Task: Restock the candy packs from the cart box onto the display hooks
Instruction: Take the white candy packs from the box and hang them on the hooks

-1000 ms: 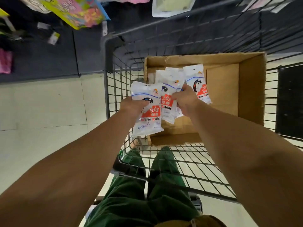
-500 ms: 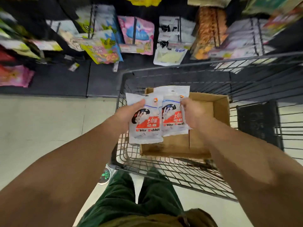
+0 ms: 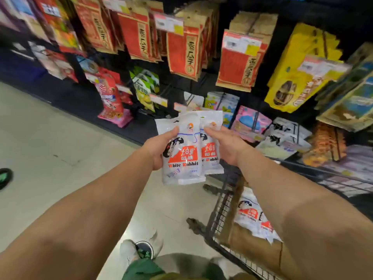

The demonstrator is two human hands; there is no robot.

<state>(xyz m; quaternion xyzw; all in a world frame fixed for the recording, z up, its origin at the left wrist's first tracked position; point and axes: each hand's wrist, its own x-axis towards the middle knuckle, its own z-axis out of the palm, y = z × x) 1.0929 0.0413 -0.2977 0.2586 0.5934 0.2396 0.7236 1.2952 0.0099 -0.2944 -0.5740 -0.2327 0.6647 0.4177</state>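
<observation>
My left hand grips one side of the candy packs, my right hand the other. Beyond them hang display bags; below my right arm, more packs lie in the cart box.

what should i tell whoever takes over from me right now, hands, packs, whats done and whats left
Left hand: grips the front White Rabbit candy packs by their left edge, thumb across the face.
Right hand: holds the rear pack of the bunch from the right side, fingers reaching over its top.
The bunch is held up facing the display hooks; none of it is hung yet.
More packs lie in the cart box, inside the cart at lower right.
Done: a handful lifted out of the box.
Left: find the matching hook, hang these packs, then return for the rest.
</observation>
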